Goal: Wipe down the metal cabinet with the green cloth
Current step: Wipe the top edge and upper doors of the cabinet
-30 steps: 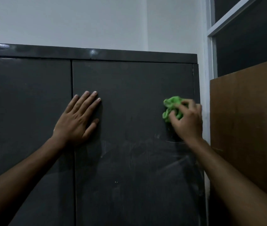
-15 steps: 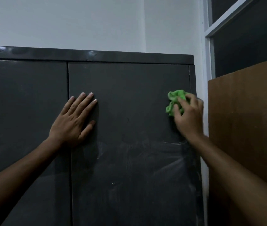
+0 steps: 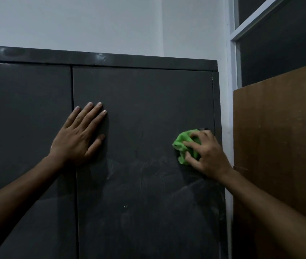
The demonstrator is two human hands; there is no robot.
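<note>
A dark grey metal cabinet [image 3: 144, 94] with two doors fills most of the view. My left hand [image 3: 77, 137] lies flat against it, fingers spread, across the seam between the doors. My right hand [image 3: 207, 152] presses a bunched green cloth [image 3: 183, 144] against the right door near its right edge. The cloth pokes out to the left of my fingers; the rest is hidden under my palm. Faint smear marks show on the door below both hands.
A white wall [image 3: 92, 23] rises above the cabinet. A narrow white frame [image 3: 230, 109] stands right of the cabinet, with a brown wooden board [image 3: 282, 146] beyond it and dark window panes [image 3: 282, 49] above.
My right hand has slid the cloth down and slightly left on the right door. My left hand has stayed flat in the same place on the cabinet.
</note>
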